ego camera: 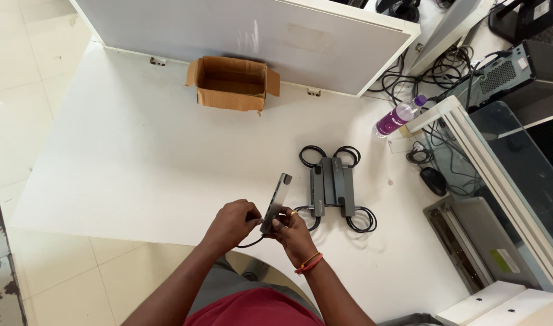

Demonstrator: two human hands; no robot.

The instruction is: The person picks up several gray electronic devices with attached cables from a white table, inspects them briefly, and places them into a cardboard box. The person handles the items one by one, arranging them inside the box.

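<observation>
Both hands' fingers clamp a grey hub (276,202) near the table edge (107,232), bare tabletop leftward.

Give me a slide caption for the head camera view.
Both hands hold a grey hub above a white table, beside four more hubs.

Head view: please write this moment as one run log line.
left hand: holds cable | right hand: holds grey hub | four hubs on white table | cardboard box open

The white table (137,157) carries an open cardboard box (232,83), four grey hubs (332,184) with coiled cables side by side, and a purple bottle (398,116).
</observation>
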